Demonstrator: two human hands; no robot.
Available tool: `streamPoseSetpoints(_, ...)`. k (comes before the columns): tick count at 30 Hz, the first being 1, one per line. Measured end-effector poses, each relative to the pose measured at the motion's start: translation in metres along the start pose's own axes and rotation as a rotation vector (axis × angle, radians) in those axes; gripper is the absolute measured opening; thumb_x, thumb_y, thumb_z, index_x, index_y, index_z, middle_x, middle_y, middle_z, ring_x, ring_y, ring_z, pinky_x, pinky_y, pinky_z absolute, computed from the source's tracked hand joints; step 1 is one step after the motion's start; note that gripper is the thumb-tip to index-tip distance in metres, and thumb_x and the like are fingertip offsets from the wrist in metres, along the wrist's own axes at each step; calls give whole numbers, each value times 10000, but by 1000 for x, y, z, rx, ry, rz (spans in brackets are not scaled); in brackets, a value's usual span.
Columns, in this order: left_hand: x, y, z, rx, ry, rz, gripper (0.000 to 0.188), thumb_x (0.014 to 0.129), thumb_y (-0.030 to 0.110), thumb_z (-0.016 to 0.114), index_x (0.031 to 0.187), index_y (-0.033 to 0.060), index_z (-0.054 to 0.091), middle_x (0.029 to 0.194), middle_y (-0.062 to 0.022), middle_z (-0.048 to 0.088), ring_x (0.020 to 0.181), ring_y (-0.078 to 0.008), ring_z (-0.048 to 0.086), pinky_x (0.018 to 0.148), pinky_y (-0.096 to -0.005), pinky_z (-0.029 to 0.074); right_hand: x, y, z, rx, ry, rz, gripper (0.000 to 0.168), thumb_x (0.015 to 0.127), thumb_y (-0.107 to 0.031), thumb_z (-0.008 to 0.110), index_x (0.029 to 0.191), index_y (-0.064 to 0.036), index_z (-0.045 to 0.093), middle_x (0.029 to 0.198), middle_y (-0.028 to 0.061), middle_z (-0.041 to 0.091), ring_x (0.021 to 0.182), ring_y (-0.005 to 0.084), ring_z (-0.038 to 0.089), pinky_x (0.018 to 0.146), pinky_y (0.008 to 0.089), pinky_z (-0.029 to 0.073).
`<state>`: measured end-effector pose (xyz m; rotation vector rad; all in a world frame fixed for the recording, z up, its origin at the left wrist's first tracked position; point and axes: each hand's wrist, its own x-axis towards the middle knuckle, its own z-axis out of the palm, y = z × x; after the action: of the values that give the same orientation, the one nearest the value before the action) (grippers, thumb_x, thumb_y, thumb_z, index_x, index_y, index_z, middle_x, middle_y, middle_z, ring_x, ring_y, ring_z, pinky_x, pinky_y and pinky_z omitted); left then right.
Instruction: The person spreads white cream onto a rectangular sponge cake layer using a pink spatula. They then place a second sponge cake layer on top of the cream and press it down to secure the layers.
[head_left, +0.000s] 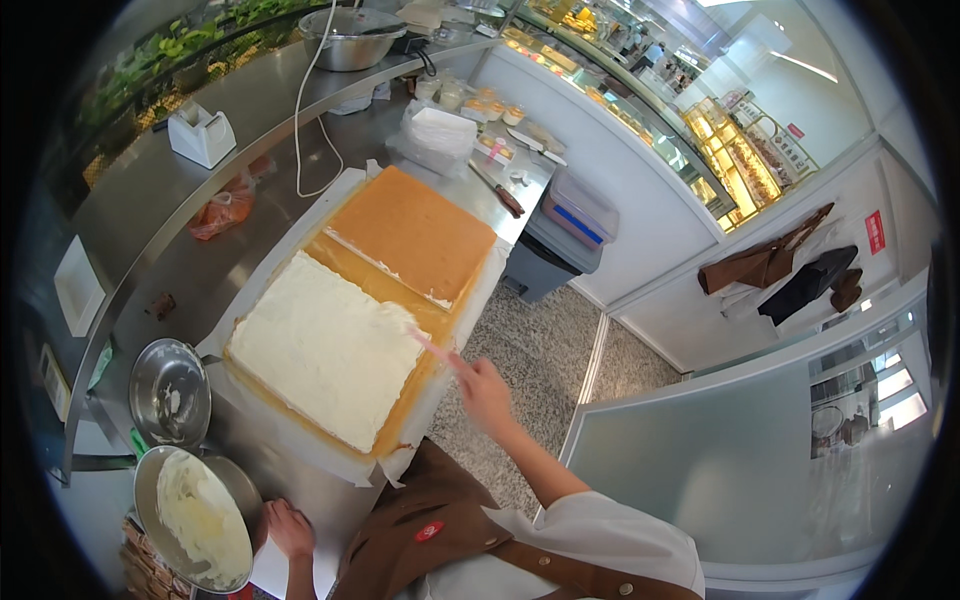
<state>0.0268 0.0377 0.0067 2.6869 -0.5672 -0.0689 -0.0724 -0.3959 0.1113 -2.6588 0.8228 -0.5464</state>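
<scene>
My right hand grips a pink-handled spatula, whose far end meets the white cream. That cream covers a rectangular cake sheet in front of me. A second sheet with a bare brown top lies beyond it. Both sheets rest on a golden layer lined with white baking paper. My left hand is at the near edge of the steel table, close beside a tilted metal mixing bowl with cream inside. Its fingers are partly hidden, and I cannot tell whether they hold anything.
Behind the mixing bowl stands a smaller metal bowl smeared with cream. A wooden-handled knife lies past the cake. A steel shelf runs along the left, with a cable hanging from it. A grey bin stands beyond the table's right edge.
</scene>
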Motion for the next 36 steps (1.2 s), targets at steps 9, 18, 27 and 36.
streamPoseSetpoints(9, -11, -34, 16, 42, -116, -80, 271, 882, 157, 521, 1135, 64, 497, 1237, -211, 570, 992, -421, 600, 798, -529, 511, -56, -9, -32, 6, -96, 144, 375, 990, -185, 513, 1358, -147, 569, 942, 168, 570, 839, 324, 598, 737, 395, 500)
streamPoseSetpoints(18, -13, -12, -1, -101, 125, -27, 164, 838, 102, 561, 985, 58, 504, 911, -161, 572, 847, -370, 581, 724, -505, 471, -44, -206, -35, 1075, -804, 152, 337, 1026, -211, 494, 1324, -61, 541, 816, 31, 603, 694, 70, 521, 610, 212, 438)
streamPoseSetpoints(27, -11, -14, 13, -76, 108, -45, 181, 826, 121, 576, 988, 63, 519, 945, -152, 574, 914, -364, 578, 790, -510, 462, -47, -306, -18, 1220, -1230, 8, 348, 992, -156, 522, 1318, -49, 470, 832, 9, 591, 678, 51, 484, 601, 204, 410)
streamPoseSetpoints(36, -16, -12, 9, -109, 130, -80, 197, 806, 123, 587, 986, 65, 533, 1003, -143, 591, 981, -345, 577, 835, -485, 472, 64, -195, 38, 750, -550, -198, 382, 939, -87, 584, 1321, -84, 581, 844, 29, 612, 691, 108, 513, 622, 265, 440)
